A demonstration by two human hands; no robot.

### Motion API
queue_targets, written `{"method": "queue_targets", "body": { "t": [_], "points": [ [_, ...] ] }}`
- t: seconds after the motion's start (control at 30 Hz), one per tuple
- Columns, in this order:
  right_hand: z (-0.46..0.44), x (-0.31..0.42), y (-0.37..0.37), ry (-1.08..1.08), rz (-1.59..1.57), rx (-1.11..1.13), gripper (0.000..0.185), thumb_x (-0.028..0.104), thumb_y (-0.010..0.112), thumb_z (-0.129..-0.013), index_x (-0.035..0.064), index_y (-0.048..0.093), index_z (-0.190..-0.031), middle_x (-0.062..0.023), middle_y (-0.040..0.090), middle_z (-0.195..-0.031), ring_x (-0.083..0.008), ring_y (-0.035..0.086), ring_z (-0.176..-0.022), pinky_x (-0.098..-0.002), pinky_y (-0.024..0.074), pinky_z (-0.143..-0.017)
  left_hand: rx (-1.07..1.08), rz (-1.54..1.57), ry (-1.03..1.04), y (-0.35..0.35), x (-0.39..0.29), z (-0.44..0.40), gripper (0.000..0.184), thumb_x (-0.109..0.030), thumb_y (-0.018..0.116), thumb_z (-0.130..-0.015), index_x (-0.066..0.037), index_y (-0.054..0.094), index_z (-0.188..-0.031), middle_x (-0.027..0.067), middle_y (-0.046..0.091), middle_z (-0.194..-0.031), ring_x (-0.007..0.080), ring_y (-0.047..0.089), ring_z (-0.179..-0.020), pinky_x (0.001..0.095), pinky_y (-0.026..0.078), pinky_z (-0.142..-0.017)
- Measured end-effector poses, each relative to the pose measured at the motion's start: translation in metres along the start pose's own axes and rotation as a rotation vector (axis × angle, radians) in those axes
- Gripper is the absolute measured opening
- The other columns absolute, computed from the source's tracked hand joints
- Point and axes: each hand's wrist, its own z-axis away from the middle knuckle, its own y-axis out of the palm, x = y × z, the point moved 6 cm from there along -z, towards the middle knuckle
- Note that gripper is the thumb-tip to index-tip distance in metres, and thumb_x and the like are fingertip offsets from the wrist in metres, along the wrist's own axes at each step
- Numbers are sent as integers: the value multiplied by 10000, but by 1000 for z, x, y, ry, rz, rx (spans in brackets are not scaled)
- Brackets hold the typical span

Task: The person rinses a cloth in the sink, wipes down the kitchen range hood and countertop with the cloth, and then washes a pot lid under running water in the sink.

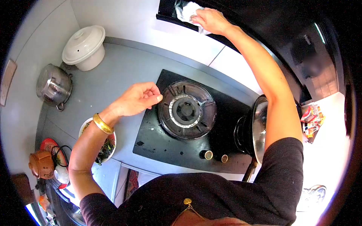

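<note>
At the top of the head view my right hand grips a crumpled white cloth, which lies against the lower left part of the black range hood. My left hand hangs over the left side of the gas stove, fingers curled in and thumb close to them, with nothing visible in it. A gold bangle circles that wrist. Near the left hand is the round burner, with no pot on it. Two control knobs show at the stove's front.
A white lidded pot and a steel pot stand at the back left. A bowl of greens sits partly behind my left forearm. Further left is a brown clay pot. A lidded wok is on the right, partly hidden by my right arm.
</note>
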Motion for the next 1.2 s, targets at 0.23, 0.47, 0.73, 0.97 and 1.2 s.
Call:
{"method": "queue_targets", "body": {
  "t": [0.23, 0.47, 0.73, 0.97, 1.2],
  "points": [
    [82, -26, -19, 35, 194, 101, 233, 246, 534, -840, 68, 644, -737, -127, 632, -784, -300, 592, -806, -410, 473, -731, 16, 8, 58, 14, -10, -16, 211, -232, 599, -865, -26, 549, -866, -10, 528, -730, 62, 494, -631, 217, 449, -567],
    [198, -84, -28, 95, 384, 189, 177, 188, 530, -781, 65, 639, -715, -112, 612, -772, -266, 559, -814, -370, 430, -805, 56, 0, 6, 36, -25, -33, 176, -195, 589, -869, -23, 551, -877, -2, 539, -753, 70, 506, -661, 230, 465, -582],
    [343, -159, -47, 257, 562, 290, 130, 118, 519, -738, 72, 622, -673, -120, 611, -741, -258, 564, -804, -369, 406, -813, 64, -69, -30, 52, -29, -48, 181, -196, 593, -867, -21, 548, -877, -3, 547, -759, 67, 510, -657, 228, 468, -583],
    [479, -253, -44, 663, 304, 40, 333, 287, 541, -827, -4, 579, -984, -242, 580, -969, -361, 541, -917, -430, 416, -798, 105, -72, -63, 75, -38, -62, 196, -213, 598, -864, -27, 541, -893, 5, 560, -766, 65, 516, -665, 219, 462, -586],
    [515, -282, -61, 1366, 46, -237, 437, 464, 579, -750, 41, 646, -837, -204, 633, -834, -328, 618, -831, -402, 455, -736, 98, -137, -60, 87, -45, -75, 183, -235, 595, -867, -60, 542, -880, -11, 563, -750, 58, 518, -621, 195, 434, -533]
  ]
}}
